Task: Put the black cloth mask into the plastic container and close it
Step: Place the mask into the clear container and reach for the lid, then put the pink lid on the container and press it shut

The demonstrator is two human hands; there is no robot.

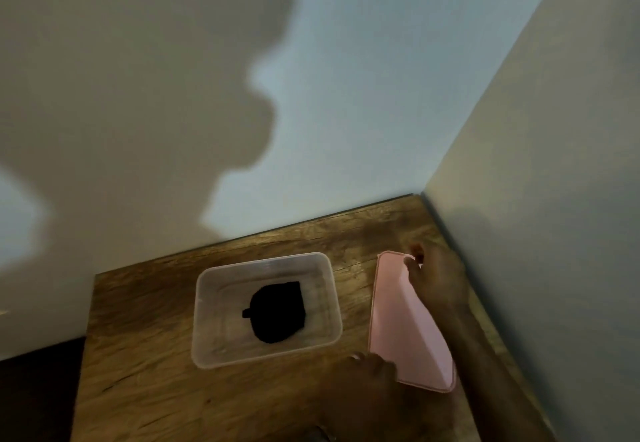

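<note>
The black cloth mask (277, 312) is seen lying bunched inside the open plastic container (204, 320) on the tabletop (145, 389). The pink lid (401, 330), just beside the container, is pinched at its far corner by the right hand (436, 282) and touched at its near edge by the left hand (370, 372), fingers curled. If the lid is set down askew, an unsealed corner is risked; the light container could be pushed along when pressed.

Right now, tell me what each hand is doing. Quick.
Left hand: fingers on the near edge of the pink lid, gripping it.
Right hand: fingers closed on the lid's far end, holding it.
</note>
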